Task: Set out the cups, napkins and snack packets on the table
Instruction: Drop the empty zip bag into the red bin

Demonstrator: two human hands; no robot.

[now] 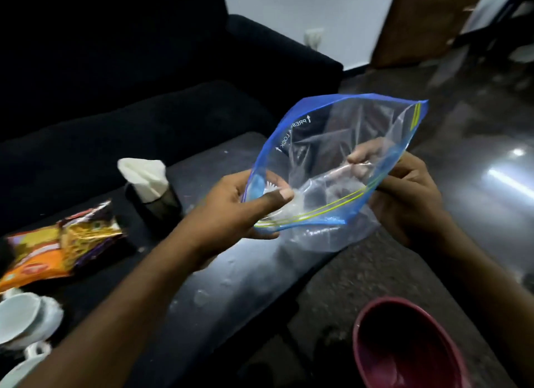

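Observation:
I hold a clear zip-lock bag (326,145) with a blue rim open above the right end of the dark table (219,278). My left hand (239,205) pinches its near-left rim; my right hand (404,194) grips the right rim, fingers showing through the plastic. Something small and pale lies inside near my left thumb; I cannot tell what it is. On the table's left lie orange and yellow snack packets (57,243), white napkins (144,176) upright in a dark holder (157,205), and white cups (20,318) at the lower left edge.
A dark sofa (130,84) runs behind the table. A maroon bucket (404,347) stands on the glossy dark floor (476,162) at the lower right. A wooden door (424,21) and a wall socket (313,38) lie at the back.

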